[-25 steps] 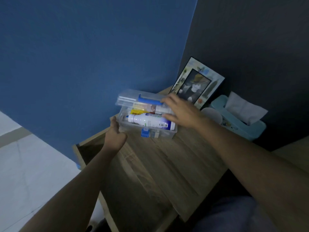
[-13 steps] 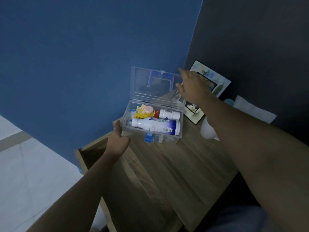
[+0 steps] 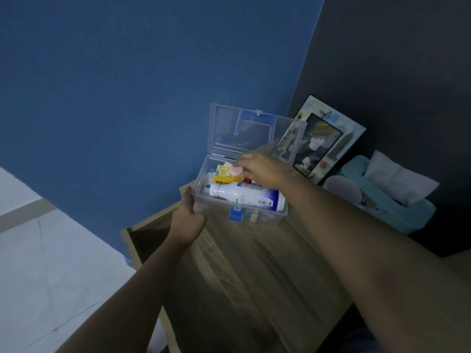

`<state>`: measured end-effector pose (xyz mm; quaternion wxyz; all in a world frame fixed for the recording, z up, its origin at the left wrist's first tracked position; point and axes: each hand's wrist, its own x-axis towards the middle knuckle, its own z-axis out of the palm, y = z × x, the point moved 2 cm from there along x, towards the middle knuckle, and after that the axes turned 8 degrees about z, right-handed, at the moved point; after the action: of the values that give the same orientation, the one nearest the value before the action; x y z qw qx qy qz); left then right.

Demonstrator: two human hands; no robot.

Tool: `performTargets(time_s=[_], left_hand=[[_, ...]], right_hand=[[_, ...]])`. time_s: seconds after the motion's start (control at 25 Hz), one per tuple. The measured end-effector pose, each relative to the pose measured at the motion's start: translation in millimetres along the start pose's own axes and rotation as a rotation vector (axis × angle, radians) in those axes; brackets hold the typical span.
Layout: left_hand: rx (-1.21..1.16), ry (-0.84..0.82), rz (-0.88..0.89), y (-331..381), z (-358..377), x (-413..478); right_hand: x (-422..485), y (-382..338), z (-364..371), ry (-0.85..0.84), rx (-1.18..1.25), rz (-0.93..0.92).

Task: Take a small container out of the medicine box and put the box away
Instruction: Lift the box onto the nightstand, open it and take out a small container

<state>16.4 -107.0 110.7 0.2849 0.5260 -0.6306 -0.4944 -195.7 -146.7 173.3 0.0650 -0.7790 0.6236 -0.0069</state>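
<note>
Right hand (image 3: 265, 169): reached into the open medicine box (image 3: 254, 212), fingertips (image 3: 240, 166) narrowed around a small pink container (image 3: 235, 170); they touch it, but whether it is truly pinched or lifted free I cannot tell from here. Left hand (image 3: 187, 219): open-palmed against the box's near left end, thumb up along the clear wall, bracing rather than gripping. Small pink container: rounded, at the back left of the box, resting on or just above a yellow packet (image 3: 224, 177). White bottle (image 3: 246, 196): lying on its side along the front, blue-banded label, filling most of the length. Lid (image 3: 254, 131): clear, standing upright on its rear hinge, blue handle folded against it; blue latch (image 3: 235, 214) hanging loose at the front. Wooden table (image 3: 267, 271): box near its far corner, against the blue wall. Beside it, to the right: a framed picture (image 3: 323, 141) leaning on the dark wall, a teal tissue box (image 3: 397, 205) well apart. Handling note, as judgement: lift the container straight up, clear of the packet and the lid edge, keeping the left hand pressed so the light box does not slide; the lid looks free to drop, so withdraw before closing.
</note>
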Motion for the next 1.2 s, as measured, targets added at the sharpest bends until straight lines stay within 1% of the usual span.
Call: performTargets(time_s=[0.08,0.24,0.4,0.52,0.64,0.76,0.88,0.96,1.04,1.12,1.2], left_hand=[[0.008,-0.007,0.007,-2,-1,1],[0.050,-0.022,0.026,-4,-5,1],[0.038,-0.037,0.037,-5,-7,1],[0.036,-0.054,0.038,-4,-7,0],[0.108,-0.091,0.018,-1,-10,2],[0.172,-0.089,-0.012,7,-20,-1],[0.170,-0.029,0.027,32,-32,-11],[0.158,0.021,0.093,55,-39,-20],[0.208,0.030,0.221,83,-46,-35],[0.286,-0.014,0.322,113,-48,-57],[0.266,-0.082,0.371,140,-47,-76]], right_hand=[[12,1,7,-0.031,0.032,0.021],[25,0,14,-0.130,-0.015,0.037],[32,-5,14,-0.128,-0.187,0.007],[34,-7,10,-0.125,-0.211,0.013],[26,-7,0,-0.070,-0.066,0.044],[3,-7,-16,0.070,0.248,0.128],[-35,-19,-28,0.188,0.503,0.145],[-64,-30,-36,0.212,0.623,0.145],[-91,-41,-46,0.218,0.667,0.128],[-117,-50,-61,0.238,0.678,0.119],[-138,-60,-75,0.264,0.685,0.116]])
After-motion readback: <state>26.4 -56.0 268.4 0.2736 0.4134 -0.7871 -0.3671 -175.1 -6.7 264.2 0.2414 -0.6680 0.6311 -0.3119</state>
